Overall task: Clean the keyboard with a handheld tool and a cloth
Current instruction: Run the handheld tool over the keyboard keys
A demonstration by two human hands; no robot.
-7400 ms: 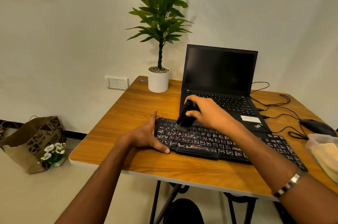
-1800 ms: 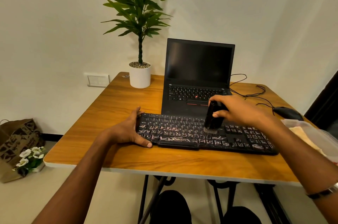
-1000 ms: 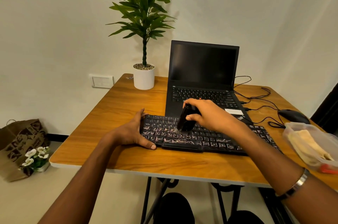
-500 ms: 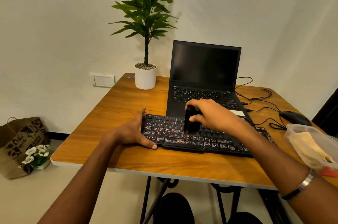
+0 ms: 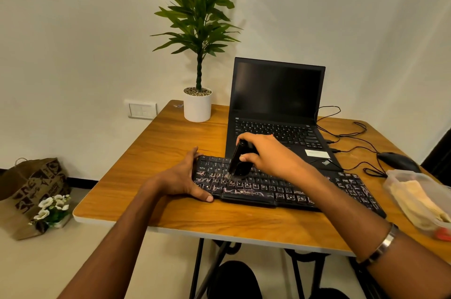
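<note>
Right hand point(image 5: 269, 156) fingers curled tight round black brush point(image 5: 238, 162), tip on keyboard point(image 5: 280, 189); left hand point(image 5: 181, 180) fingers spread, bracing its left end.

I'm seeing warm, fairly dim indoor light falling from above. The plant point(image 5: 199, 13) is throwing a soft shadow on the wall point(image 5: 73, 30) behind it. Just under my right hand point(image 5: 268, 156), the brush point(image 5: 238, 162) tip is blurring. Straight lines are bowing toward the frame edges, and the corners are darkening slightly.
</note>
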